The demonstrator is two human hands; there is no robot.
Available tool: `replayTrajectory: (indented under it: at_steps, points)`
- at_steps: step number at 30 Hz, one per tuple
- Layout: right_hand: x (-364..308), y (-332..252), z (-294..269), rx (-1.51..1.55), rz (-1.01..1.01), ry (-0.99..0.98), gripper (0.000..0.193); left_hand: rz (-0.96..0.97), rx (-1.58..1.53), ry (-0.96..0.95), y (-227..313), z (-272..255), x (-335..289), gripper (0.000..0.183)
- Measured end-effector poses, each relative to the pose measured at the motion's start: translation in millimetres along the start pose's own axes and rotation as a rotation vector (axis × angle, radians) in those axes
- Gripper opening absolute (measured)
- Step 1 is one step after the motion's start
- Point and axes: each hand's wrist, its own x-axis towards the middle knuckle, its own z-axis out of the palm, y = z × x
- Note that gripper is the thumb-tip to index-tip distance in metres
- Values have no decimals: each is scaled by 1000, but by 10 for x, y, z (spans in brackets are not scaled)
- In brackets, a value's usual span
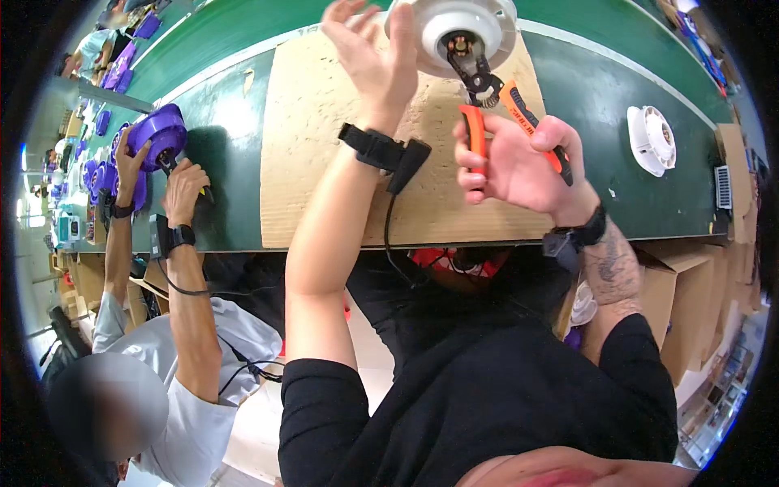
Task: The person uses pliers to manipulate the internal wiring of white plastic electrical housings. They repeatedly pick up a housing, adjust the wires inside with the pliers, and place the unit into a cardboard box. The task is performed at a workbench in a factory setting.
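1. The right hand (pixel 523 166) is closed around pliers (pixel 484 91) with orange-and-black handles; the fingers wrap the left handle, the thumb lies over the right one, and the handles stand apart.
2. Just beyond this grip, the pliers' dark head reaches the brass-coloured centre (pixel 461 45) of a white round housing (pixel 487 23); whether the jaws clamp anything, I cannot tell.
3. Left of the right grip, the left hand (pixel 373 61) is raised with fingers spread, one digit along the housing's left edge; whether it bears the housing, I cannot tell.
4. Beneath both hands lies a cardboard sheet (pixel 324 215) on a green table (pixel 588 105).
5. Well to the right of the pliers grip, another white housing (pixel 652 140) rests on the table.
6. Far left of both hands, a co-worker (pixel 174 398) holds a purple housing (pixel 158 130).
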Motion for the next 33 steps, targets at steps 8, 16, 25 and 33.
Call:
replayTrajectory:
  at_steps: [8, 16, 25, 33]
  points:
    - [-278, -365, -97, -741, 295, 410, 37, 144, 411, -640, 79, -139, 162, 57]
    - [-61, -110, -314, 38, 135, 23, 42, 3, 490, -123, 46, -23, -97, 54]
    - [-5, -57, -181, 144, 84, -138, 47, -387, 175, -248, 7, -47, 57, 52]
    - [-160, -477, -263, -323, 288, 353, 35, -302, 389, -361, 91, -68, 97, 51]
